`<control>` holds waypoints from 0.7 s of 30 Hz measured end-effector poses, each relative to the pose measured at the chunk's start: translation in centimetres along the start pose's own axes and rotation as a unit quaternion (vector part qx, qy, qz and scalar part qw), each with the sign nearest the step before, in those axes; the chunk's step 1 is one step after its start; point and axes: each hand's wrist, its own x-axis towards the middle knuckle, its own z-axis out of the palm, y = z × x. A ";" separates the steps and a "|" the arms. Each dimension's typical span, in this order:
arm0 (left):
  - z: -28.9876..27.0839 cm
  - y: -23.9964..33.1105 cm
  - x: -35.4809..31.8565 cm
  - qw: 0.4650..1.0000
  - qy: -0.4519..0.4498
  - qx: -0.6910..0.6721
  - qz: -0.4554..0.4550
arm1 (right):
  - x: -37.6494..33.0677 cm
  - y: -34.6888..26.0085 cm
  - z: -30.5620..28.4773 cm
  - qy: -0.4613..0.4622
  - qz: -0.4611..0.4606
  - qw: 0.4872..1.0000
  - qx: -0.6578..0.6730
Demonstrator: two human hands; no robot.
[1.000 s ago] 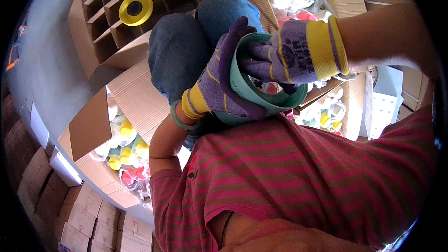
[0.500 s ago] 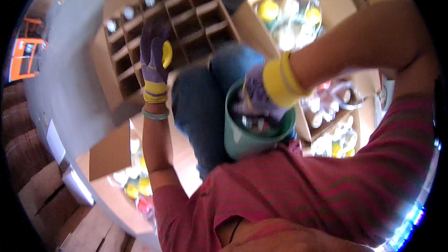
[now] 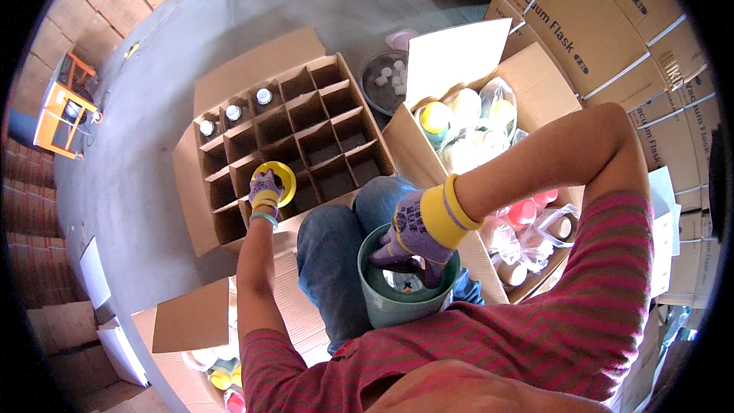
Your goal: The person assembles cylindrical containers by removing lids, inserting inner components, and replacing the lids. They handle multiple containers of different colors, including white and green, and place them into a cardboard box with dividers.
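My gloved left hand (image 3: 266,186) closes round a yellow plastic ring (image 3: 287,180), held over the near side of a divided carton (image 3: 200,203). Three white round tops (image 3: 264,96) show in the carton's far row. A green bucket-shaped plastic vessel (image 3: 397,310) rests by my lap. Into its mouth reaches my gloved right hand (image 3: 413,233), fingers curled down inside; what they grip is hidden. Below them is something shiny (image 3: 405,281) in the vessel.
At the right, open cartons hold bagged parts with yellow lids (image 3: 436,117) and red lids (image 3: 522,212). A metal basin (image 3: 375,92) of white pieces sits behind. Stacked boxes (image 3: 589,23) rise far right; another open carton (image 3: 191,326) stands lower left.
My view has shifted, with everything sharper and the carton lower in it. My left hand has turned, so the yellow ring shows more fully. My right hand stays at the green vessel.
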 end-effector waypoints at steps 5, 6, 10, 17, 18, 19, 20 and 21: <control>-0.6 -1.5 0.1 0.892 0.101 -0.439 0.049 | -0.7 1.5 -4.9 0.096 -0.023 0.994 0.056; -0.7 -1.9 0.1 0.763 0.101 -0.632 0.098 | 0.0 3.4 -4.3 0.241 -0.042 0.967 0.064; -12.8 7.8 -10.8 0.463 -0.185 -0.860 0.105 | 2.9 6.6 -4.8 0.584 -0.046 0.778 -0.226; -13.7 11.4 -15.9 0.599 0.108 -0.782 0.132 | 7.7 8.9 -4.8 0.552 -0.112 0.674 0.478; -13.2 11.6 -15.7 0.640 0.147 -0.744 0.124 | 8.7 10.1 -4.1 0.450 -0.139 0.548 0.691; -12.6 11.9 -15.5 0.643 0.161 -0.739 0.119 | 10.7 12.7 -2.8 0.504 -0.165 0.525 0.665; -12.0 12.3 -15.3 0.645 0.173 -0.736 0.115 | 12.9 15.6 -1.2 0.558 -0.187 0.500 0.635; -11.4 12.3 -15.1 0.524 0.124 -0.838 0.091 | 15.0 17.2 -0.6 0.529 -0.155 0.413 0.725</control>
